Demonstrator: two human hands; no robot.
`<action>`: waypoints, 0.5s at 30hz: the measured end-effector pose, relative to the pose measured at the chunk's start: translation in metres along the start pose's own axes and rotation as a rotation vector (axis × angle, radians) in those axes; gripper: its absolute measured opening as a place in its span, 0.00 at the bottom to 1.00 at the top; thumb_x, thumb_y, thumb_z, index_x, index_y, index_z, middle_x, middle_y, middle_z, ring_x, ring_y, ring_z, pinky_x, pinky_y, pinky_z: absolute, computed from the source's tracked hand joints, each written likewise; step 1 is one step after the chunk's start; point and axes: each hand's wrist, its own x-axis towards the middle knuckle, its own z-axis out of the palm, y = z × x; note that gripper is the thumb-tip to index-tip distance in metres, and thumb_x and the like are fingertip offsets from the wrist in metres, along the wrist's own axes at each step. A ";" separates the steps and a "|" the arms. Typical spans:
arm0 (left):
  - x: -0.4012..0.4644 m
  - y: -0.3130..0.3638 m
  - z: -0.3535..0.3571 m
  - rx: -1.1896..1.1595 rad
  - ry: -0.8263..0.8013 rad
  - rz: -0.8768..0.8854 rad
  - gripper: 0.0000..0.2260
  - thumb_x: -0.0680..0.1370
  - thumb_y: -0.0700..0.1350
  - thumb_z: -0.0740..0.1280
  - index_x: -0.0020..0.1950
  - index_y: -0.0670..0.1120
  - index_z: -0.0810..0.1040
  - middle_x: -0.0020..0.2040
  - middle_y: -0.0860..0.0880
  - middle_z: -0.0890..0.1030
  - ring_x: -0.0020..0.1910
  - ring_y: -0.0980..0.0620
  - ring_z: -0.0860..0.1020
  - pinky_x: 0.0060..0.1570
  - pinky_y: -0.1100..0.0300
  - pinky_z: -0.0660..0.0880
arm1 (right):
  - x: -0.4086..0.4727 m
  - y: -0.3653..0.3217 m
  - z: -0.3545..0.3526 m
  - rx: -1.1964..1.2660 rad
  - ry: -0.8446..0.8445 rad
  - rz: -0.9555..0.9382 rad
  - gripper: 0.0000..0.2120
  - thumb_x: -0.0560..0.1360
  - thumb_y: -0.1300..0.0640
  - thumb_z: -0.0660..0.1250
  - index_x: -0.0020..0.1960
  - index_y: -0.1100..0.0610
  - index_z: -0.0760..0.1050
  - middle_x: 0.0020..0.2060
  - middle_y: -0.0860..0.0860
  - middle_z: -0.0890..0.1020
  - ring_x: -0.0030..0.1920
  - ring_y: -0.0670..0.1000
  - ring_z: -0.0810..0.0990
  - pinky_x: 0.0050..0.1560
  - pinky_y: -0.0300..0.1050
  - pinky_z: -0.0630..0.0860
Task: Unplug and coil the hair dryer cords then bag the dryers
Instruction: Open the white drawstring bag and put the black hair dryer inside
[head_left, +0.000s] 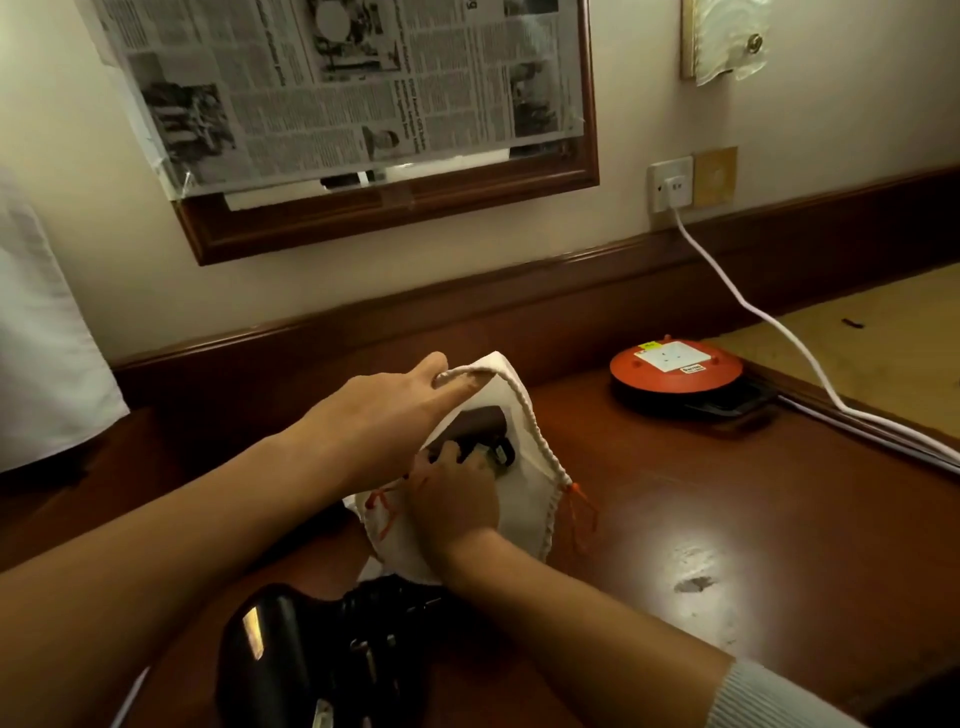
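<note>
1. Nearest the camera, a second black hair dryer (291, 654) lies on the counter (727, 493) with its coiled cord (384, 618) beside it, unbagged, below and behind both hands.
2. The left hand (384, 410) has its fingers extended, its thumb and fingertips catching the far rim of the white drawstring bag (524, 499) and lifting the mouth open.
3. The right hand (452, 499) reaches into that mouth, fingers curled round the dark dryer (480, 426) inside; this grip is closed on the dryer's near end.
4. The deciding relation: the bagged dryer lies just ahead of the right grip, its long axis running away from the hand toward the bag's far side. The right hand is the nearer one for pushing it deeper.
5. The bag holds that one dryer only partly; its red drawstring ends (576, 506) hang loose, so the mouth is not yet drawn.
6. Well to the right of both grips, an orange extension reel (675, 366) sits with its white cable (753, 306) plugged into the wall socket (670, 182).
</note>
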 end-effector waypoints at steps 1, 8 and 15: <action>0.000 -0.002 0.000 0.012 0.005 -0.001 0.44 0.75 0.39 0.69 0.78 0.57 0.40 0.59 0.49 0.64 0.31 0.56 0.68 0.27 0.61 0.72 | 0.001 0.000 0.003 -0.024 0.038 -0.007 0.18 0.85 0.55 0.54 0.71 0.62 0.66 0.66 0.64 0.73 0.65 0.68 0.73 0.63 0.58 0.72; -0.001 -0.003 -0.003 0.054 -0.019 -0.013 0.46 0.75 0.39 0.69 0.78 0.59 0.39 0.56 0.49 0.65 0.32 0.54 0.70 0.26 0.59 0.71 | 0.009 0.002 0.004 0.174 -0.150 -0.005 0.26 0.83 0.55 0.59 0.79 0.53 0.57 0.77 0.60 0.59 0.72 0.64 0.68 0.64 0.57 0.74; -0.008 -0.011 0.006 0.023 -0.063 -0.083 0.38 0.76 0.40 0.67 0.79 0.58 0.48 0.55 0.48 0.65 0.33 0.53 0.70 0.26 0.61 0.65 | -0.040 0.039 -0.032 0.311 0.505 -0.439 0.13 0.79 0.56 0.62 0.61 0.55 0.79 0.57 0.52 0.83 0.55 0.52 0.81 0.51 0.46 0.80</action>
